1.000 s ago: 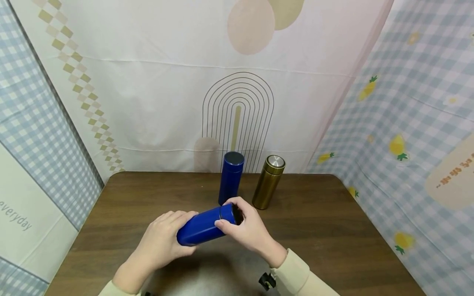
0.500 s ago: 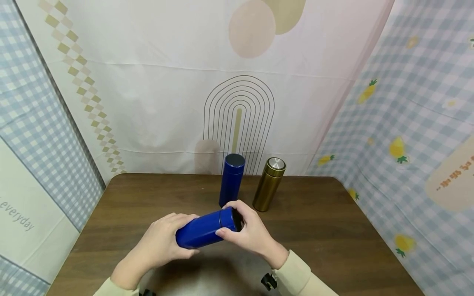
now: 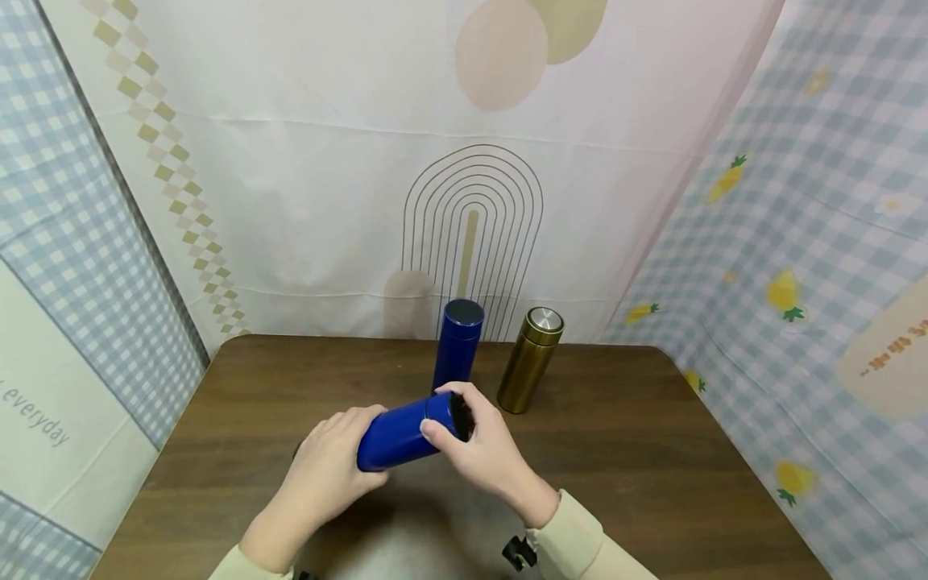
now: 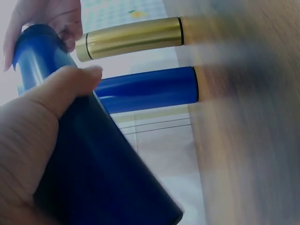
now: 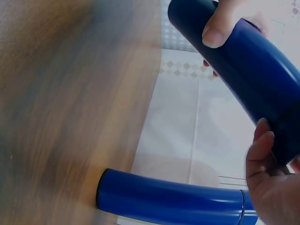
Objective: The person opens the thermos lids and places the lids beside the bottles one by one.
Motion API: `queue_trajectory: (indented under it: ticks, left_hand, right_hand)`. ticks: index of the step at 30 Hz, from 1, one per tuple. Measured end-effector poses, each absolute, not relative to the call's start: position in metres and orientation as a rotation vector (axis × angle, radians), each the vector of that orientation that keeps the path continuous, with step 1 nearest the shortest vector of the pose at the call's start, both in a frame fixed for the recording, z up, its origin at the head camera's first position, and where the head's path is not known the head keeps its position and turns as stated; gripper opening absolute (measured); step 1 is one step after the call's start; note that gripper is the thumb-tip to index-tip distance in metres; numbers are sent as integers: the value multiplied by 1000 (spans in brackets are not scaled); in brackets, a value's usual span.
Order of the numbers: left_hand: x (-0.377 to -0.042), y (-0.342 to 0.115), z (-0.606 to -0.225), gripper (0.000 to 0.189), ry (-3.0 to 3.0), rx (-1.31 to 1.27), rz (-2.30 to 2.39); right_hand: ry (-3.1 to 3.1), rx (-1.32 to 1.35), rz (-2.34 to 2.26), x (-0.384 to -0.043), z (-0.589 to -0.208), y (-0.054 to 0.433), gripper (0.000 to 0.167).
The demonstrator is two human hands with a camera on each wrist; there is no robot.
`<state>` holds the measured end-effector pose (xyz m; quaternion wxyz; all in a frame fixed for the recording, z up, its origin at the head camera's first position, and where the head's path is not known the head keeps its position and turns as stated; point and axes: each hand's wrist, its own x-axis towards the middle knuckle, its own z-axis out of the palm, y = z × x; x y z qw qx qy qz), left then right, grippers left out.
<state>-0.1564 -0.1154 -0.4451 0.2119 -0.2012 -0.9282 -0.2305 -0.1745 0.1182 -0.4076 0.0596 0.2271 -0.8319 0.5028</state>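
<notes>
A blue thermos flask (image 3: 397,437) is held tilted above the table, its lid end to the right and slightly higher. Around its lower body grips my left hand (image 3: 329,463), with the thumb along the side in the left wrist view. My right hand (image 3: 489,451) holds the lid end between thumb and fingers; its palm side hides much of the dark lid top. Behind the hands stands a second blue thermos flask (image 3: 458,346), upright, its base partly hidden. To its right is an upright gold thermos flask (image 3: 530,366) with a silver lid top.
The brown wooden table (image 3: 638,475) ends at a white patterned curtain (image 3: 312,217) at the back. Blue checked cloths hang on both sides, the right one (image 3: 819,193) with pineapple prints.
The held flask and both hands have risen a little, and its base end has shifted slightly right. Both standing flasks stay in place; the head view has shifted slightly.
</notes>
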Motion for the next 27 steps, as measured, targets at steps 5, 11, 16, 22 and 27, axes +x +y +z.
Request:
queue_trajectory:
  ticks: [5,11,16,22,27]
  left_hand:
    - [-157,-116,-445,78,-2504,-563,-496]
    - [-159,-113,-446,82,-2503,-552,-498]
    - [-158,-113,-447,77,-2459,-576,-533]
    - [-159,-113,-446,70,-2399,-636,-458]
    - [-161,-115,-444,69,-2385,-656,-431]
  right_hand:
    - [-2587,553,1496,-177,-410,117,39]
    - [-2633,502,1569,-180,-414,119,39]
    - [-2635,511,1690,-176,-407,120,34]
    - [-2637,532,1771,-165,-387,121,31]
    - [-2622,546,1787,-171,-402,124,34]
